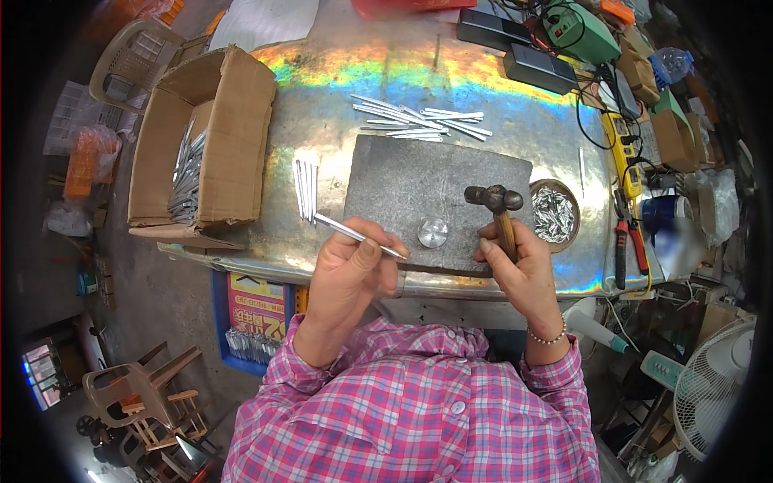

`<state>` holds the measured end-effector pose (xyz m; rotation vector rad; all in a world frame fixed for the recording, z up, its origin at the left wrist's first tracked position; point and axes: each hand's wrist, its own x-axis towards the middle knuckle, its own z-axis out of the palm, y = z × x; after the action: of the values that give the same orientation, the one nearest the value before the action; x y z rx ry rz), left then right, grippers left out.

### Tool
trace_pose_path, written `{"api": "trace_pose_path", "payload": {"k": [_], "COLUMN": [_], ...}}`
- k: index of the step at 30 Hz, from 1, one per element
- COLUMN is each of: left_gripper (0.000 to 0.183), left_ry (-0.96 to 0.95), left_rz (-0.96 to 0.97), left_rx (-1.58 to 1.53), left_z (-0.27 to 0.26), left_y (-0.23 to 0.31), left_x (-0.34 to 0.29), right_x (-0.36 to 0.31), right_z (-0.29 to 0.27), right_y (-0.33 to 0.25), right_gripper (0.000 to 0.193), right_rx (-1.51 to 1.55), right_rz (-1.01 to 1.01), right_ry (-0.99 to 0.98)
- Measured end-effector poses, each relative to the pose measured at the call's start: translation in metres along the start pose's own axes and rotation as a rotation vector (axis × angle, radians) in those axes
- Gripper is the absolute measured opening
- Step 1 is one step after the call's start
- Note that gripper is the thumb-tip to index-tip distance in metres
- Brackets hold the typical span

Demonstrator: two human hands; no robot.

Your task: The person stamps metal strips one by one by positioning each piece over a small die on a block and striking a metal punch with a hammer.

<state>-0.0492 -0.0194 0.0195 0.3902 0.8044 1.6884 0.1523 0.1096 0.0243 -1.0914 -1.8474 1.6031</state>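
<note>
The left hand (350, 264) pinches a metal rod (347, 229) over the near-left corner of a slab (403, 181) while the right hand (522, 272) grips a hammer (505, 223), work apparently partway, though which loose rods (415, 121) beyond are finished cannot be told.

On my feed I make out large printed characters and digits on the pink-and-yellow sheet (245, 303) inside the blue crate (219, 315); other lettering is too small for me to read.
</note>
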Motion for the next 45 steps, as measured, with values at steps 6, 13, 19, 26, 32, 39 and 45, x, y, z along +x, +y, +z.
{"api": "trace_pose_path", "payload": {"k": [6,13,19,26,32,39,45], "left_gripper": [0.011,0.01,0.01,0.008,0.009,0.009,0.01], "left_ry": [0.007,0.014,0.005,-0.033,-0.044,-0.07,-0.043], "left_rz": [0.069,0.083,0.121,0.157,0.191,0.232,0.197], "left_rx": [0.372,0.58,0.698,0.847,0.867,0.878,0.863], "left_z": [0.002,0.009,0.013,0.015,0.014,0.013,0.016], "left_y": [-0.001,-0.007,-0.013,-0.013,-0.016,-0.018,-0.018], "left_x": [0.009,0.015,0.019,0.02,0.021,0.023,0.022], "right_x": [-0.001,-0.001,-0.001,-0.002,-0.001,-0.001,-0.001], "right_z": [-0.001,-0.002,-0.003,-0.002,-0.003,-0.003,-0.003], "right_y": [0.0,0.005,0.002,0.0,0.002,0.005,0.006], "right_gripper": [0.012,0.015,0.014,0.015,0.015,0.016,0.015], "right_rx": [-0.013,0.015,-0.016,-0.006,-0.004,-0.027,-0.011], "right_rz": [0.002,-0.024,-0.031,-0.025,-0.056,-0.094,-0.093], "right_ry": [-0.017,0.005,-0.022,0.003,0.001,0.006,0.016]}}
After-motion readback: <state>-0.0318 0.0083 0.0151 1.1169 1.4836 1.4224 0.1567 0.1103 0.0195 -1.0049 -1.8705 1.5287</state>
